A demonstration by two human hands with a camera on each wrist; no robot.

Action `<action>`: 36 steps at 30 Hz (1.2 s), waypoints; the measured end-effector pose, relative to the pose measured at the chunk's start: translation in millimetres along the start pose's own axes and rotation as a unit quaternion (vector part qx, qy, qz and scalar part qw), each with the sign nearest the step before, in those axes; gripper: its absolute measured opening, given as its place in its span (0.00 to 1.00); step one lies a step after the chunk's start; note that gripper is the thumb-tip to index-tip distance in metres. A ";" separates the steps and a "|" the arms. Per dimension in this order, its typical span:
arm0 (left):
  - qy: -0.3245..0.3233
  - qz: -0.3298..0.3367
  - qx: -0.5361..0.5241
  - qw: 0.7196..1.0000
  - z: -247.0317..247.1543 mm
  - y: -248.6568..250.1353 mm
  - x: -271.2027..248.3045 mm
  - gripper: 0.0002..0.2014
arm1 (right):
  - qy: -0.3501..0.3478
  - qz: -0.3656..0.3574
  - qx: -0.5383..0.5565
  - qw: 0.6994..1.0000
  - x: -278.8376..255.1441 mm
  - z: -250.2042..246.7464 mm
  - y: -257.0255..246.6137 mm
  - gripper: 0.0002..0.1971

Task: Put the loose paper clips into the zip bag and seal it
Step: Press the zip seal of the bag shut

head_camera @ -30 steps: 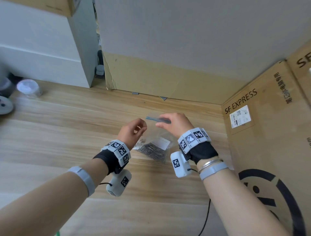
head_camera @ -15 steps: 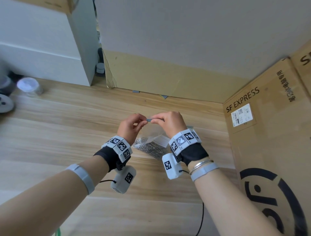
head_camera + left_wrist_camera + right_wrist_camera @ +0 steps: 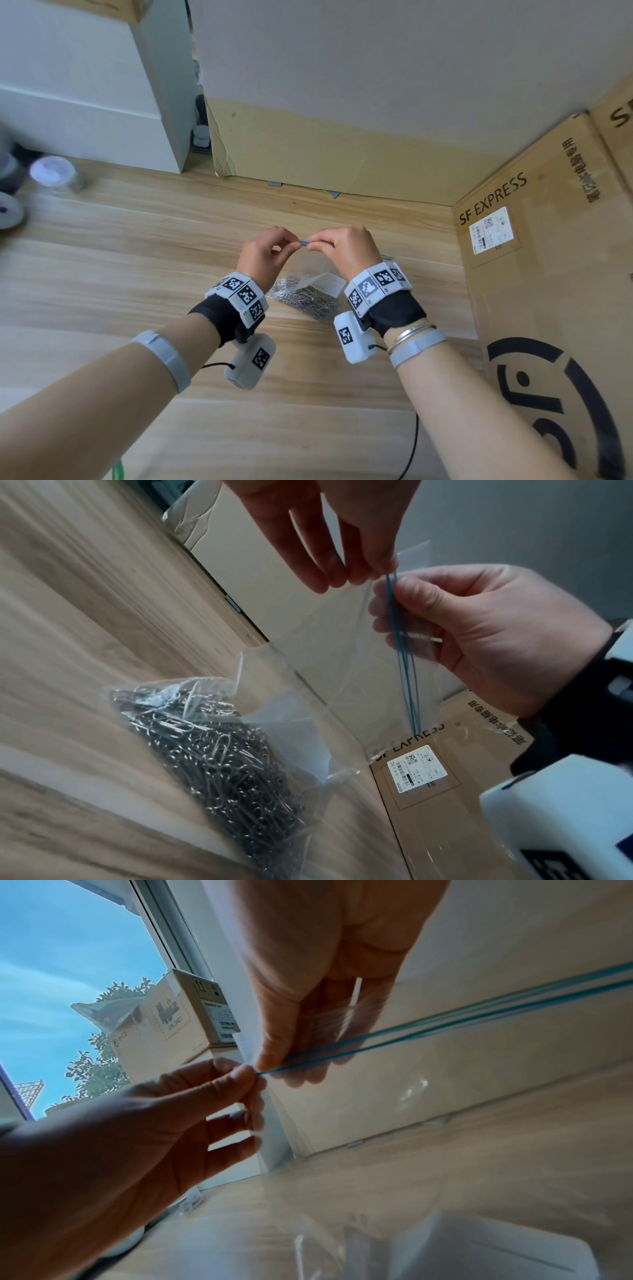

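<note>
Right now both hands are up at the top edge of the zip bag point(image 3: 342, 653), above the wooden table point(image 3: 120, 274). The left hand point(image 3: 263, 255) pinches the blue zip strip point(image 3: 404, 653) at its end, fingertips curled and closed on the plastic. The right hand point(image 3: 346, 250) pinches the same strip just beside it, thumb and fingers pressed together on the seal line. In the head view the two hands nearly touch, with a short bit of strip showing between them. In the left wrist view the strip's blue lines run close together away from the pinch; whether they are pressed shut along the whole length cannot be told. The paper clips point(image 3: 219, 764) sit in a dense heap at the bottom of the clear bag, and that heavy end rests on the table below the hands while the upper part is lifted. To the right stands a cardboard box point(image 3: 548, 274) printed SF EXPRESS, well apart from the bag. At the far left edge a small round container point(image 3: 54, 173) sits on the table, blurred.
</note>
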State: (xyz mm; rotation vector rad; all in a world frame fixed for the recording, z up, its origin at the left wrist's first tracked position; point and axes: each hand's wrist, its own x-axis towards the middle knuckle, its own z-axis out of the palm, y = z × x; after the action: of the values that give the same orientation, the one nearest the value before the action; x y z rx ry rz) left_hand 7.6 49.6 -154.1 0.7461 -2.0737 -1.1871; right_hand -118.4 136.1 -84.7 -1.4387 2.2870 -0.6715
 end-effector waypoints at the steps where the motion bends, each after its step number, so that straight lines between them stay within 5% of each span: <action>1: -0.001 0.004 0.002 1.000 0.5 0.4 -0.1 0.04 | 0.003 -0.008 -0.001 1.000 -0.6 1.2 0.4 0.08; 16: -0.013 0.045 -0.002 0.999 4.7 5.2 0.7 0.13 | -0.021 0.006 -0.053 0.998 -0.9 2.2 -1.8 0.08; 21: -0.001 0.001 -0.001 1.000 6.5 6.6 3.6 0.04 | -0.025 0.040 -0.030 0.998 -0.1 -4.6 5.9 0.09; 24: -0.048 -0.019 -0.004 0.999 5.9 8.9 4.1 0.07 | -0.025 0.046 -0.041 0.998 -0.8 -8.3 10.1 0.09; 31: -0.064 0.060 0.021 0.996 8.6 8.6 10.6 0.19 | -0.049 0.045 -0.069 0.995 -2.2 -7.0 4.1 0.12; 36: -0.072 0.089 0.047 0.992 8.7 6.3 12.5 0.11 | -0.044 0.021 -0.107 0.993 -3.4 -7.1 1.1 0.12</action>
State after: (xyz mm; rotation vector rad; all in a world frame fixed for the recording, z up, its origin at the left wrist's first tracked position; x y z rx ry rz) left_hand -8.0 47.8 -149.0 0.5185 -2.2755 -1.0788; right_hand -121.6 141.0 -79.3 -1.4767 2.3699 -0.3519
